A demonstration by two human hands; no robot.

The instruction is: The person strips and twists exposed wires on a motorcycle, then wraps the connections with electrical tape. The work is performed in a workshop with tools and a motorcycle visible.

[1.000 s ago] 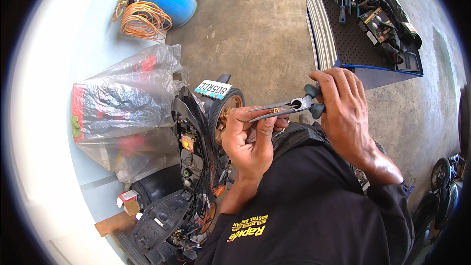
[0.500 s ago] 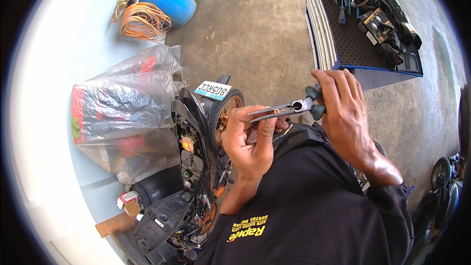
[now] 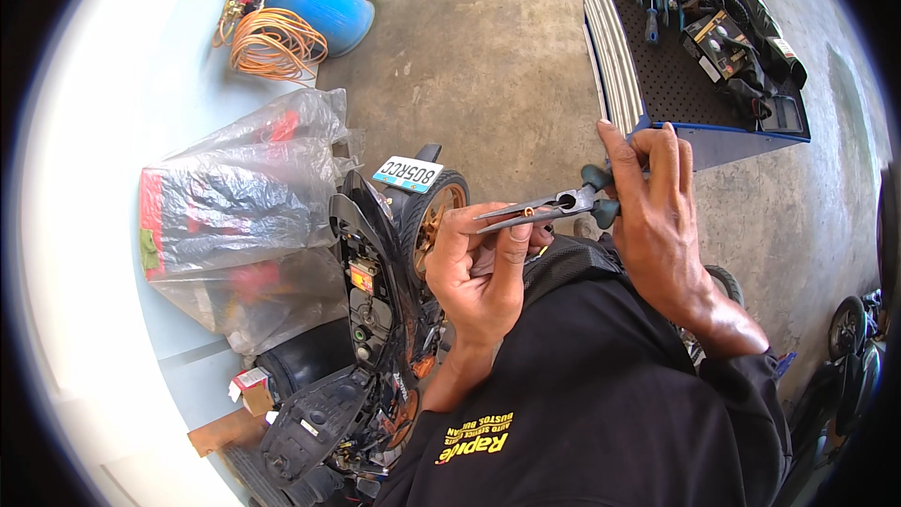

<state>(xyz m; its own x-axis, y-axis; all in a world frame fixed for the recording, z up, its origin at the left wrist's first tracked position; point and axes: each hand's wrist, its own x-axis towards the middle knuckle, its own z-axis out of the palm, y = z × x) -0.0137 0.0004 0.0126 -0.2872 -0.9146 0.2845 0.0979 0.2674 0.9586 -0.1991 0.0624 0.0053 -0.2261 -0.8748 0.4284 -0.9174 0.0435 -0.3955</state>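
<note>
Crimping-height view of two bare hands at a pair of pliers, positions read as on a clock face about the centre. The pliers lie just off centre toward 3 o'clock, their long nose pointing nearly to 9 o'clock. The right hand, at 3 o'clock, is clamped on the dark green handles, forefinger extended toward 11 o'clock. A small copper-coloured piece sits between the slightly parted jaws; whether they bite on it cannot be told. The left hand, toward 6 o'clock, curls thumb and fingers around the nose beside this piece; whether they pinch it is hidden. Surroundings: a partly stripped motorcycle at 8 o'clock; clear plastic sheeting at 9; an orange hose and a blue barrel near 11; a perforated tool surface at 2.
</note>
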